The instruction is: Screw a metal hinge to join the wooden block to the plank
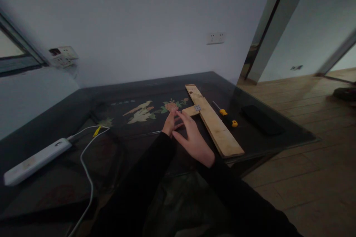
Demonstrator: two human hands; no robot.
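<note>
My left hand (170,121) is over the table by the free end of a short wooden strip (190,111). Its fingers are drawn together at the tips, and whatever small thing they may hold is too dim to make out. Close against it, my right hand (193,139) has its fingers stretched out and its thumb apart, the fingertips near those of the left. The short strip meets the side of a long wooden board (217,127), with a small metal plate (197,108) at the joint. To the board's right lies a screwdriver (228,117) with a yellow and black handle.
The dark glossy table (133,155) bears a bird and flower picture. A white power strip (37,161) with a white cable (86,170) lies on the left, a yellow tag on the cable. A black flat object (261,119) lies at the right. A wall stands behind.
</note>
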